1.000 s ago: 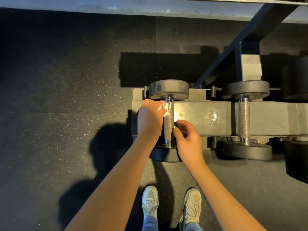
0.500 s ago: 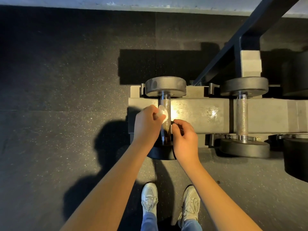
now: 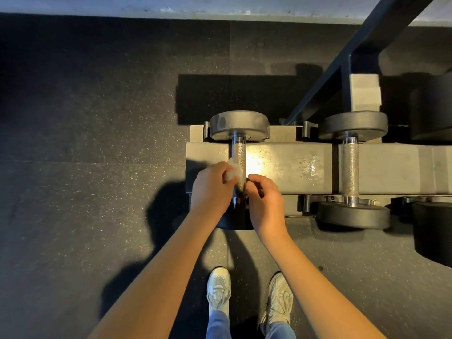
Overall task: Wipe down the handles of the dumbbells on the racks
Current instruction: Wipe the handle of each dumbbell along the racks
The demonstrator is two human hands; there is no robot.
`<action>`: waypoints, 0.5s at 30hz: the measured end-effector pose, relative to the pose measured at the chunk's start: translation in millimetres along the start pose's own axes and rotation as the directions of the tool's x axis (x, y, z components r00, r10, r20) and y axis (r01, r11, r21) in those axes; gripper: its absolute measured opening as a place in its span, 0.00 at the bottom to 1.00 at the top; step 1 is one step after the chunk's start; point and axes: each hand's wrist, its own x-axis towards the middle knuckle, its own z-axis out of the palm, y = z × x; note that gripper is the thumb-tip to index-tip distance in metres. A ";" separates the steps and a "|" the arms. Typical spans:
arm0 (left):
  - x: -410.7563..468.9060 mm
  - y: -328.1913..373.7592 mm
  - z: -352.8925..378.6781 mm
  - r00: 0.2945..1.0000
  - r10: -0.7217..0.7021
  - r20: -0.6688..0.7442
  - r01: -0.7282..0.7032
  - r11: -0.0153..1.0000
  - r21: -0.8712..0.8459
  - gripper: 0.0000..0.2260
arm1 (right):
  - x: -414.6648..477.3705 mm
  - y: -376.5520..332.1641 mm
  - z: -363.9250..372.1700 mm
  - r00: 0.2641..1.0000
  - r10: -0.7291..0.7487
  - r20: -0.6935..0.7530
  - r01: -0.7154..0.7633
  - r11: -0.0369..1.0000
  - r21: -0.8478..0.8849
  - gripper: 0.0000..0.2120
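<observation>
- Nearest the camera, a pale left shoe and right shoe stand side by side on the dark speckled floor, with blue trouser legs above them.
- Two bare forearms reach forward from the bottom edge and meet at the leftmost dumbbell.
- The left hand has its fingers curled round a small crumpled white cloth, which it presses against the left side of the knurled metal handle, about halfway along.
- The right hand sits just beside the handle on its right, fingers curled inward with the tips at the bar. I cannot tell whether they pinch the bar, an end of the cloth, or nothing.
- The dumbbell lies across the grey rack at its left end — the near head is mostly hidden under the wrists, and the far head rests beyond the rack's beam.
- A bright patch of light falls on the beam just right of the handle.
- A second dumbbell of the same kind lies parallel further right, well apart from both hands, its handle bare.
- At the right edge, larger dark weights are cut off by the frame.
- Beyond the rack, a dark slanted frame bar rises toward the top right — behind it runs a pale wall base.
</observation>
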 end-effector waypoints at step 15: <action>20.2 19.7 -33.1 0.951 0.252 -0.177 -0.248 0.968 0.049 0.20 | 43.4 -34.7 -21.8 0.992 -0.063 -0.109 0.057 0.997 -0.055 0.07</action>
